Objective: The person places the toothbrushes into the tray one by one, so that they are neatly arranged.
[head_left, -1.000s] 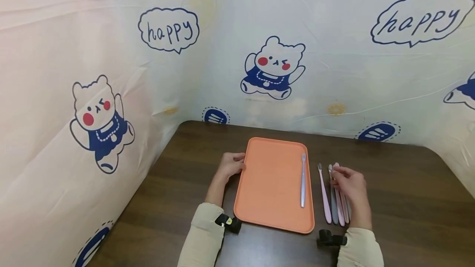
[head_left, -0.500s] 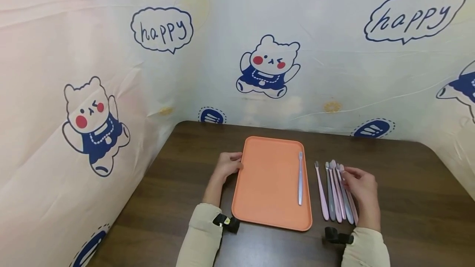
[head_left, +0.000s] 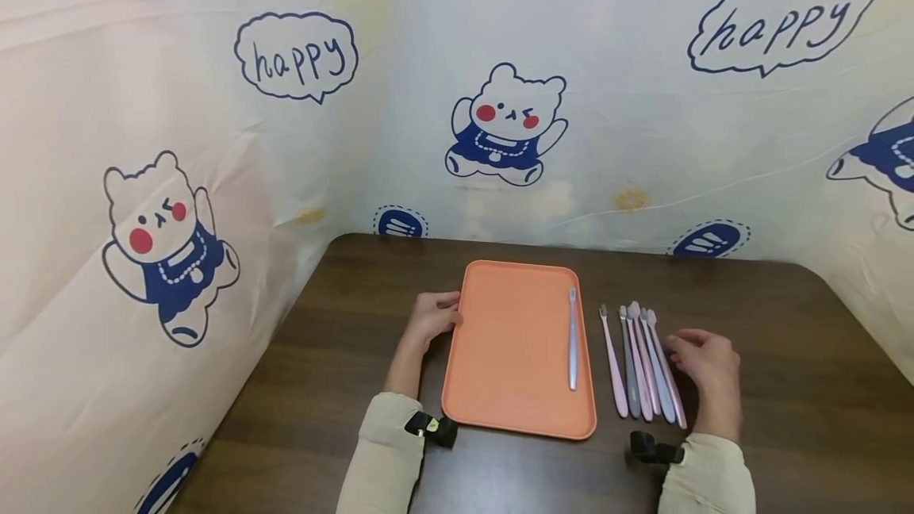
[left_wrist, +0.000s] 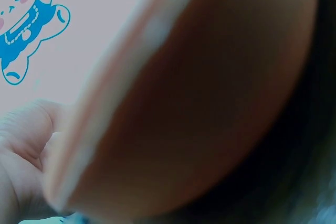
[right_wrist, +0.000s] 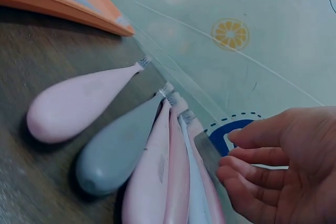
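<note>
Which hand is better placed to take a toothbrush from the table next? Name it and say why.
Probably the right hand: it holds nothing and is beside the toothbrushes. The left hand is at the left edge of the tray, across from them.

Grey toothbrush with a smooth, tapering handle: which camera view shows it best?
The right wrist view: the grey toothbrush appears large there, from rounded handle end to bristled head. The head view shows it whole but small, between slim, pale pink-handled toothbrushes. The left wrist view does not show it.
</note>
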`<state>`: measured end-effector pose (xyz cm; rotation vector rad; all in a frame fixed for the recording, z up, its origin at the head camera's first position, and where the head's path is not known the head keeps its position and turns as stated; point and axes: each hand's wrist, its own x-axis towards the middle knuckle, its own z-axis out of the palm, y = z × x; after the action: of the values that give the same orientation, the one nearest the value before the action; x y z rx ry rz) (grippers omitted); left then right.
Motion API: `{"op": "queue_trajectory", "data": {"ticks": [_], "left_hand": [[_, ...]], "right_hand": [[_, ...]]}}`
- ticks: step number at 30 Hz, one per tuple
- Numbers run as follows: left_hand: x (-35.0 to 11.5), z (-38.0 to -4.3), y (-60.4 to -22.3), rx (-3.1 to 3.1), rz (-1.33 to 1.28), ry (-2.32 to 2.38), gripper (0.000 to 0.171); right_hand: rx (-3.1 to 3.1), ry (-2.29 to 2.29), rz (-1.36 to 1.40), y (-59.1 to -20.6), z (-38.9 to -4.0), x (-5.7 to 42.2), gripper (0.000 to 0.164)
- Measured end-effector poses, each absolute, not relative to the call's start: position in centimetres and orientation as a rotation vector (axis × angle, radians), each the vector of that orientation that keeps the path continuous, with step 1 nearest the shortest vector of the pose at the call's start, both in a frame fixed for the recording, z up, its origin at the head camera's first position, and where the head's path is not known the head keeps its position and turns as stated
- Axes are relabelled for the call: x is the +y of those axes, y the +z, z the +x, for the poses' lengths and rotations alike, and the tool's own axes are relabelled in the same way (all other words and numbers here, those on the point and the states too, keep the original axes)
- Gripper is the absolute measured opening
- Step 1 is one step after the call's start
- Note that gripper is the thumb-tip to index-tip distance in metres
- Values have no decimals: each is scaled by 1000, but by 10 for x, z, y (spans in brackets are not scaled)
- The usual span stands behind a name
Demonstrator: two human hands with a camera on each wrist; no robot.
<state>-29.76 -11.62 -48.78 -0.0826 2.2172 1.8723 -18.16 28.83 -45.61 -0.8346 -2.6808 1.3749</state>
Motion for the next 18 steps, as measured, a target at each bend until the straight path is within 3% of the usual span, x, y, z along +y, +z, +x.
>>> {"op": "queue_trajectory", "data": {"ticks": [18], "left_hand": [[-115, -299, -487, 2204, -120, 1872, 55]], "right_hand": [[-2775, 1531, -843, -459, -182, 297, 55]]}}
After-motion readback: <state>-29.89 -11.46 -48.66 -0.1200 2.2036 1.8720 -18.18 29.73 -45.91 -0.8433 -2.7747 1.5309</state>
